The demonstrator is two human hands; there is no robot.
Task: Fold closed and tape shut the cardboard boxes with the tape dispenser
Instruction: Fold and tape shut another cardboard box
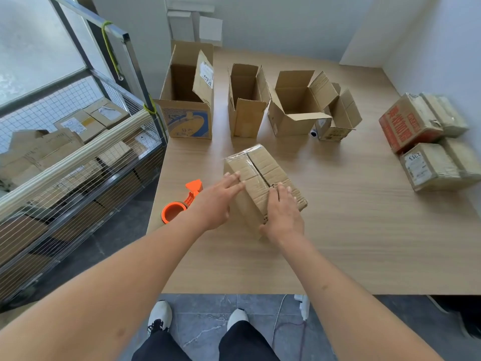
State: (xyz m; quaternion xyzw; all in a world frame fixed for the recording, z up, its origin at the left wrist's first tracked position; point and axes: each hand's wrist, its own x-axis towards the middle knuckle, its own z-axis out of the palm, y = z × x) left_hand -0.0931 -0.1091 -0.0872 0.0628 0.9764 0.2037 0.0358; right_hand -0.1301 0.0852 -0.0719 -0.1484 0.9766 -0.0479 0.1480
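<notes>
- A small brown cardboard box with its top flaps folded shut lies at the centre of the frame on the light wood-grain table; clear tape covers its far end, and the seam between the flaps shows dark.
- The left hand lies with straight fingers pressed flat on the box's left top edge.
- The right hand rests on the near end of the seam, fingers loosely bent over the flaps, gripping nothing.
- The orange plastic tape dispenser with its tape roll lies on the table just left of the left hand, apart from the box.
- Four open brown cardboard boxes stand in a row across the upper middle, flaps up.
- Four closed, taped cardboard boxes, one with red print, are stacked at the right edge.
- A wire-mesh metal cart holding more cartons fills the left side.
</notes>
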